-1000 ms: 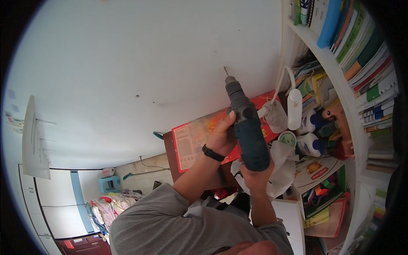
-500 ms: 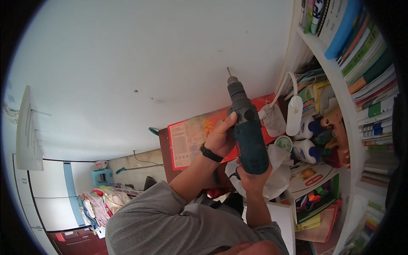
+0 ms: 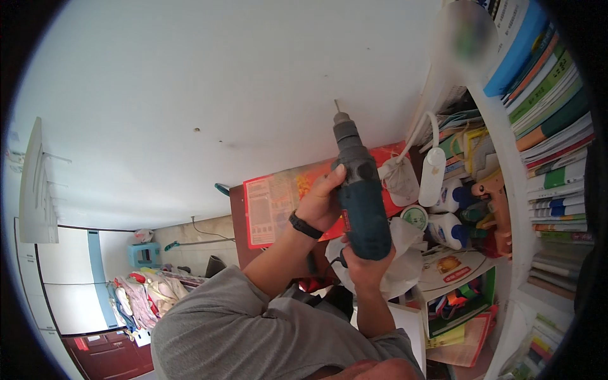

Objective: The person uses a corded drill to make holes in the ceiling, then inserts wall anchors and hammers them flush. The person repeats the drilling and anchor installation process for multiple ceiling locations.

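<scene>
A dark teal power drill [image 3: 364,196] with a black front end points up at the white wall [image 3: 253,69]. Its thin bit [image 3: 337,106] has its tip at or close to the wall; whether it touches, I cannot tell. My left hand [image 3: 322,201], a black watch on its wrist, is closed around the drill's body behind the chuck. Lower down, my right hand [image 3: 368,266] grips the drill at its rear handle, where the trigger is hidden. Several small holes or marks [image 3: 197,130] dot the wall.
A red printed sheet [image 3: 266,215] covers the desk along the wall. Right of the drill stand a white desk lamp [image 3: 432,174], bottles with blue caps [image 3: 447,230] and a crowded bookshelf [image 3: 516,171]. A white rack [image 3: 38,190] juts from the wall at left. Clothes [image 3: 142,297] hang below it.
The whole view has shifted a little, so most things sit slightly further left. Both hands keep their hold on the drill. A blurred round patch has appeared over the upper right shelf.
</scene>
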A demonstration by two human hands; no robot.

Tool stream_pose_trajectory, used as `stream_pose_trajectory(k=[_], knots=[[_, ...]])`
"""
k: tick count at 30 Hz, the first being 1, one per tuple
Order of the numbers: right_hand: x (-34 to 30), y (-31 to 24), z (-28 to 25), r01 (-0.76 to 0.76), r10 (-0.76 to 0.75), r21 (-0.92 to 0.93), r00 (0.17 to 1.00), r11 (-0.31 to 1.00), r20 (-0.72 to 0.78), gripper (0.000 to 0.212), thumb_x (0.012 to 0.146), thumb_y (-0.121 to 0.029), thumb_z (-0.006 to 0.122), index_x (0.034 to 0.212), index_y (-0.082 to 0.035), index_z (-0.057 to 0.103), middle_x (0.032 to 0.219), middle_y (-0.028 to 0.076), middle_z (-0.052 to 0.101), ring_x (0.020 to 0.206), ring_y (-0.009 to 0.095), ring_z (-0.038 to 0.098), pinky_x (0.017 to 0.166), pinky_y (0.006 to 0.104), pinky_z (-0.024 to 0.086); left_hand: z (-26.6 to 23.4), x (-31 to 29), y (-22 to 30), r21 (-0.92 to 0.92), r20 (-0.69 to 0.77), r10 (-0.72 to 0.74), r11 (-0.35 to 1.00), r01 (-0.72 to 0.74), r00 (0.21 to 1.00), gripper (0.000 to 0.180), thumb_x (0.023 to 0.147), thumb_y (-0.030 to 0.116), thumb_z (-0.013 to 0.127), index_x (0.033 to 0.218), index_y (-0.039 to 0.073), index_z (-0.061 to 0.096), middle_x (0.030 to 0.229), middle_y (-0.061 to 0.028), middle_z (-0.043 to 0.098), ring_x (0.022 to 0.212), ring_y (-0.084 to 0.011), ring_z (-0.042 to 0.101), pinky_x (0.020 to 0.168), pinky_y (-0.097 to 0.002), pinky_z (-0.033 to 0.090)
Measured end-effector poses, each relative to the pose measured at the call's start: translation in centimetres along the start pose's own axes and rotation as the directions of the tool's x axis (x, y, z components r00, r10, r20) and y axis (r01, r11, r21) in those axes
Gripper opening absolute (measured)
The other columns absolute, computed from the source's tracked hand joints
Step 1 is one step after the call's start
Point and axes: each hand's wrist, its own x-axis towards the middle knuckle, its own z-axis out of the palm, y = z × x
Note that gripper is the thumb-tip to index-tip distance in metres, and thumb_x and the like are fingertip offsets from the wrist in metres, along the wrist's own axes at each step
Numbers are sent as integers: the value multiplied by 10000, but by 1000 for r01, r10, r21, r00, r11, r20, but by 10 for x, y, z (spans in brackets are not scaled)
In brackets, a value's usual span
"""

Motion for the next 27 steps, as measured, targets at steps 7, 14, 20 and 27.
stream_pose_trajectory(k=[7, 14, 20, 27], knots=[[-1, 11, 2, 86, -87, -91, 996, 992, -9, 666, 678, -2, 748, 1314, 30, 553, 1118, 94, 662, 1029, 179, 640, 934, 338, 499, -8, 1, -5, -15, -27, -16, 1000, 16, 1000, 759, 924, 549, 705, 1473, 81, 467, 1409, -125, 597, 1268, -290, 595, 1119, -456, 453], [10, 6, -2, 65, -67, -87, 998, 994, -17, 641, 687, -4, 738, 1305, 31, 568, 1134, 107, 666, 1025, 185, 650, 929, 333, 501, -19, -10, 25, 403, -59, 58, 915, -30, 997, 587, 978, 429, 681, 1380, 18, 562, 1243, -89, 684, 1166, -189, 633, 1043, -375, 480], [16, 2, -2, 194, -200, -127, 979, 973, -32, 495, 716, 97, 683, 1196, 44, 571, 916, 101, 701, 806, 168, 705, 748, 312, 567, -18, -33, 182, 880, 474, 700, -347, -326, 535, 276, 872, 56, 776, 1141, 35, 717, 909, -55, 716, 827, -137, 662, 813, -276, 535], [2, 3, 5, 189, -195, -126, 980, 974, -39, 638, 717, 89, 711, 1323, 55, 513, 1017, 138, 684, 849, 183, 701, 762, 328, 570, 16, -38, 331, 118, 985, 99, -984, -132, 143, 315, 656, -131, 521, 902, -48, 700, 732, -97, 646, 604, -202, 561, 552, -283, 456]])
